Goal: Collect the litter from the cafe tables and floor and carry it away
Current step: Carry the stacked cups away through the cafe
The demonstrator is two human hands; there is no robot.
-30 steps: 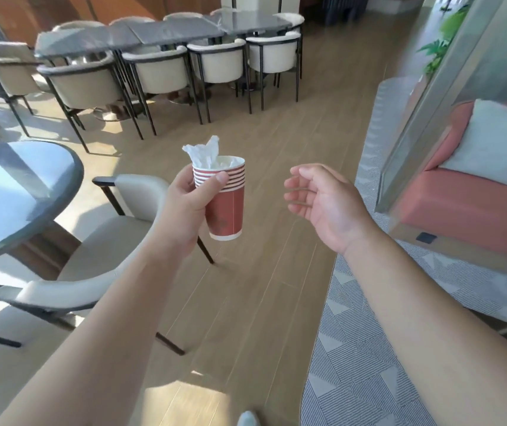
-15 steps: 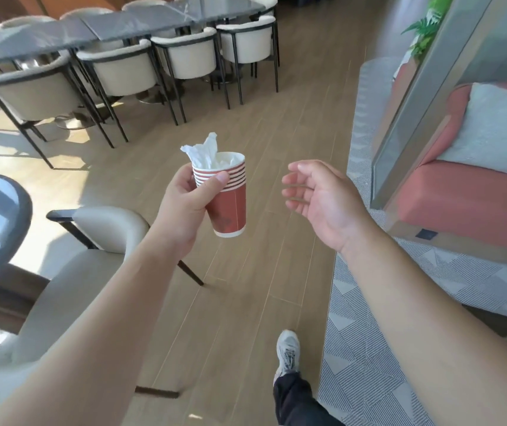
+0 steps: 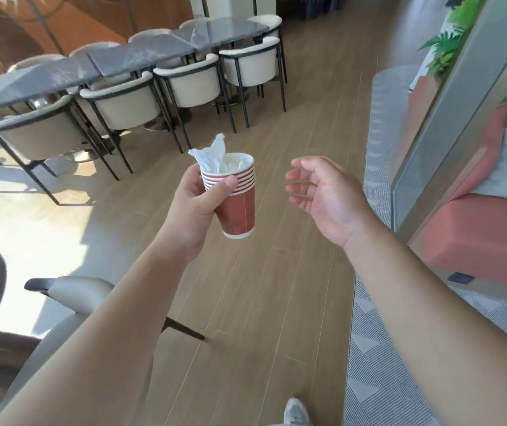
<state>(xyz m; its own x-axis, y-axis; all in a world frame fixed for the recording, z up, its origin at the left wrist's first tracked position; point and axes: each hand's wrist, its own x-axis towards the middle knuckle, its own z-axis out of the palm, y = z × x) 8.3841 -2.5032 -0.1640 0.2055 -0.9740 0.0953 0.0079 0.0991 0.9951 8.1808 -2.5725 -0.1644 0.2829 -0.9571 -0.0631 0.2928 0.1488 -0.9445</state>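
My left hand (image 3: 195,207) grips a red cup (image 3: 237,204) stuffed with a white napkin (image 3: 212,153), held above the floor (image 3: 277,287); my right hand (image 3: 326,198) hangs relaxed and empty just beside it.

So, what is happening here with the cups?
A person is walking across the cafe's wooden floor. The left hand grips a stack of red paper cups with crumpled white tissue stuffed in the top one. The right hand holds nothing, its fingers loosely curled beside the stack. A long dark table with cream chairs stands ahead.
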